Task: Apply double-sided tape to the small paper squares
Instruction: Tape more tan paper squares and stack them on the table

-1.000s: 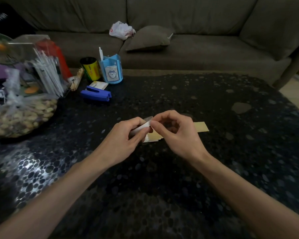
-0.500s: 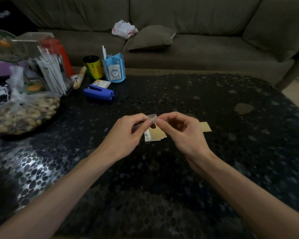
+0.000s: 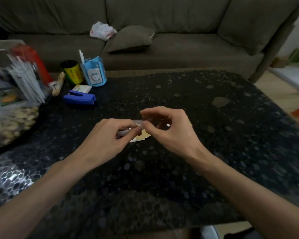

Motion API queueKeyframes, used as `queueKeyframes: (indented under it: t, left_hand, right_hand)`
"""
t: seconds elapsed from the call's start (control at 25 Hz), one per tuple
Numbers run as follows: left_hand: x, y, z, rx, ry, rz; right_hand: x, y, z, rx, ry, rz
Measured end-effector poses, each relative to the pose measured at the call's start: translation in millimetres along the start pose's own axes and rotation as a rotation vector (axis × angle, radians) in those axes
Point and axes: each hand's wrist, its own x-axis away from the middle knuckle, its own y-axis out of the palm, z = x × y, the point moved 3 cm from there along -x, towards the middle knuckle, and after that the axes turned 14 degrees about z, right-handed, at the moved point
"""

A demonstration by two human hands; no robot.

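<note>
My left hand [image 3: 109, 140] grips a small whitish roll of double-sided tape [image 3: 123, 133] just above the dark table. My right hand [image 3: 167, 130] pinches the free end of the tape strip [image 3: 138, 121] between thumb and forefinger, right beside the left fingertips. Under both hands lies a small fanned stack of tan paper squares [image 3: 141, 137], partly hidden by the fingers. Another pale paper piece [image 3: 168, 125] shows through the gap under my right palm.
A blue stapler [image 3: 79, 97], a blue pen holder [image 3: 93, 73], a yellow can [image 3: 72, 71] and a small card sit at the back left. A bag of nuts [image 3: 9, 123] and a clear container of sticks [image 3: 22, 80] stand at the left edge. A sofa runs behind the table [image 3: 214, 135].
The camera view has shifted and my hands have moved slightly. My right hand has pulled the tape end a little up and away from the roll; the tan strip to the right is now hidden.
</note>
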Motion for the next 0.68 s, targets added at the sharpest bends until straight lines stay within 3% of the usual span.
queueKeyframes:
  t: [0.16,0.68]
  left_hand:
    - [2,-6,-4,-0.001,-0.003,-0.015]
    - [3,-9,-5,-0.003,0.069,0.041]
  right_hand:
    - [0,4,-1,0.040,0.019,-0.062]
    - [8,10,-1,-0.045,0.038,0.075]
